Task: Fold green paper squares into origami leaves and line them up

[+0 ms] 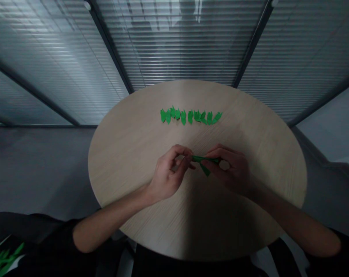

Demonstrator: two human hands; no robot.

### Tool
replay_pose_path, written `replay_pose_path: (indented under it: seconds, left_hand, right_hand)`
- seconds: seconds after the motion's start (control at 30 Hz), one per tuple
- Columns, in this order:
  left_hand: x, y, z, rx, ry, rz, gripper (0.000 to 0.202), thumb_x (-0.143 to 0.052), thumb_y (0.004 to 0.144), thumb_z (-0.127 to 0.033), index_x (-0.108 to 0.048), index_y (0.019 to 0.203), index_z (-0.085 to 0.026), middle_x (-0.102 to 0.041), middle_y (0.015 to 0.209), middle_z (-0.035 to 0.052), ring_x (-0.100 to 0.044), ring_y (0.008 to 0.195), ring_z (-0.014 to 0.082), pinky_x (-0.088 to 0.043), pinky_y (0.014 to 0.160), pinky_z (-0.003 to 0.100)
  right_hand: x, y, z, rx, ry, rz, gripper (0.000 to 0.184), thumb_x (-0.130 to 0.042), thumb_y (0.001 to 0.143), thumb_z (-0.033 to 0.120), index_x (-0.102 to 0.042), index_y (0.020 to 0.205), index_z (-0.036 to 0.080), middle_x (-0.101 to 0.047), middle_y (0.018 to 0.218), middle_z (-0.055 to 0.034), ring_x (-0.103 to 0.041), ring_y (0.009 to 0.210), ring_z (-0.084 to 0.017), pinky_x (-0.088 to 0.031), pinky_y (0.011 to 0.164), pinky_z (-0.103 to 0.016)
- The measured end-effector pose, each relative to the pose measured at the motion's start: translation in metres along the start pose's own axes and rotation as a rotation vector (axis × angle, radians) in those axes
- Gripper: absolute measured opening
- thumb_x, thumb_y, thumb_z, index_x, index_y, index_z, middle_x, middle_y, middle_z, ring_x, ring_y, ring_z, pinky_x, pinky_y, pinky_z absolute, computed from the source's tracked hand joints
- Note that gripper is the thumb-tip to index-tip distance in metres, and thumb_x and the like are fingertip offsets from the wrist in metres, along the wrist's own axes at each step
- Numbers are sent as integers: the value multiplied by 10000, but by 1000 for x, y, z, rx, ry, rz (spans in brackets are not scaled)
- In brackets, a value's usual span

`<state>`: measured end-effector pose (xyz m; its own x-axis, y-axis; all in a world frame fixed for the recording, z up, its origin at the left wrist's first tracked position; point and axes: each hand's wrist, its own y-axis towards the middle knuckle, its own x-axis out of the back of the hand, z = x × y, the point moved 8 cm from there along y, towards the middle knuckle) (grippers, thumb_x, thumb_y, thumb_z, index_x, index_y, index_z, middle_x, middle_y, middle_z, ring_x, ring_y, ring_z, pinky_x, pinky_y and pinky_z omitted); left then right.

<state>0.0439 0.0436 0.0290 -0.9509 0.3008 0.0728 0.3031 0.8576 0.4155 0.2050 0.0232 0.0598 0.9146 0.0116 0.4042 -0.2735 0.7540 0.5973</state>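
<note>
Black sleeves (47, 227) sit closest to the camera, with a green sprig (4, 261) lying on something white (17, 259) in the lower left corner. Bare forearms (113, 219) reach up to the round desk (125, 165), whose pale wood has a fine, straight grain. Above its middle, the left hand (165, 173) and right hand (229, 171) face each other, each grip clenched in a pinch on one end of a green strip (206, 159). This narrow, flat piece has a pointed flap hanging below its middle, but it is too small to tell whether it is paper or leaf. Well beyond the hands, a row of green pieces (190, 116) runs across the desk. Its small, pointed shapes stand side by side, some overlapping, and their surfaces look matte. That row is laid out on the desk, while the strip is held clear of it, between both hands.
</note>
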Motion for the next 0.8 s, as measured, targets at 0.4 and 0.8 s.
replay_pose_path:
  seconds: [0.4, 0.8]
  left_hand:
    - [0, 0, 9, 95, -76, -14, 226, -633, 1021, -394, -613, 1016, -169, -678, 881, 29, -736, 692, 127, -633, 616, 211]
    - [2, 1, 14, 111, -73, -43, 195, -639, 1014, -364, -624, 1013, -170, -687, 878, 29, -730, 678, 119, -621, 597, 198]
  right_hand:
    - [-4, -1, -13, -69, -10, 24, 160, -659, 1000, 275, -679, 859, 201, -615, 727, 25, -563, 603, -95, -446, 547, -216]
    - [-5, -5, -27, -225, -7, 48, 233, -684, 981, 330, -678, 795, 190, -620, 669, 28, -566, 577, -95, -438, 541, -214]
